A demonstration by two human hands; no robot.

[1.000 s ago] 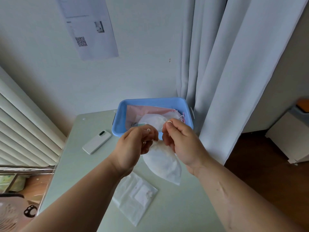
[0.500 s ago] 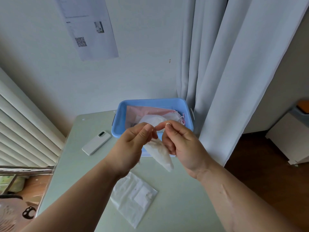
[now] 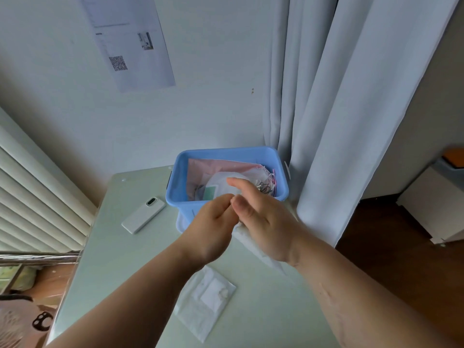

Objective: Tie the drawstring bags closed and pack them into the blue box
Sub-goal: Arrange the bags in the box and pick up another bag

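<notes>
Fingertips of left hand (image 3: 213, 227) pinch at the neck of white drawstring bag (image 3: 253, 243), which hangs under right hand (image 3: 263, 222); that hand's hold is hidden. Risk, as judged: cord slips and the knot ends up loose. Just beyond stands blue box (image 3: 180, 197), with curtain (image 3: 326, 146) crowding its right rim; freer room lies left, toward phone (image 3: 143, 215).

The single view comes from a wide-angle camera on the person's head, facing forward and down along both forearms, which enter from the lower edge. It sits close above the left hand (image 3: 213, 229), the right hand (image 3: 266, 227) and the drawstring bag (image 3: 261, 249) at frame centre, with the blue box (image 3: 226, 153) just beyond on the table (image 3: 113, 247). The wide lens also takes in the wall's paper sheet (image 3: 130, 43) at upper left and the curtain (image 3: 351, 96) at upper right.
</notes>
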